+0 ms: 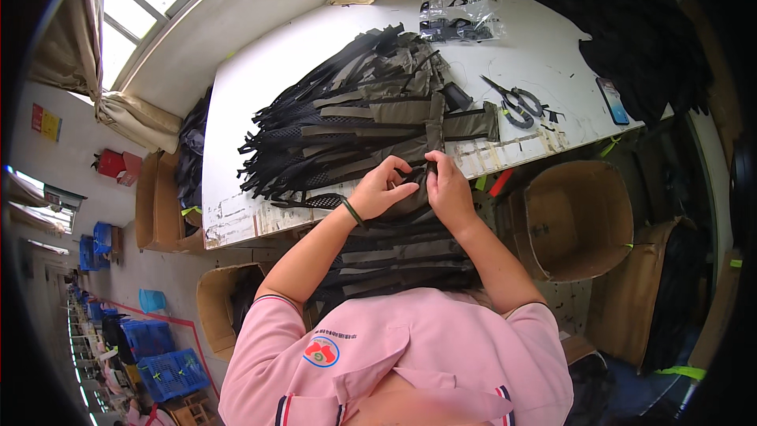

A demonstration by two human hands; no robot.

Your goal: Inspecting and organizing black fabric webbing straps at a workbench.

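Observation:
At the table's near edge my two hands work close together on an olive-and-black fabric piece with straps. My right hand [451,191] pinches a dark strap [430,167] between thumb and fingers. My left hand [382,189], with a dark band at its wrist, is curled just beside it; what its fingers hold is too small to make out. Under and beyond the hands spreads a thick pile of olive strips and black mesh pieces [355,122] with loose strap ends toward the left. More such strips [402,256] hang over my lap below the edge.
On the white table [260,87], black scissors [514,101] lie right of the pile. A clear bag of black buckles [461,16] is farther back. A phone [612,101] rests near black fabric [631,24]. Cardboard boxes [579,217] stand below right, others at left.

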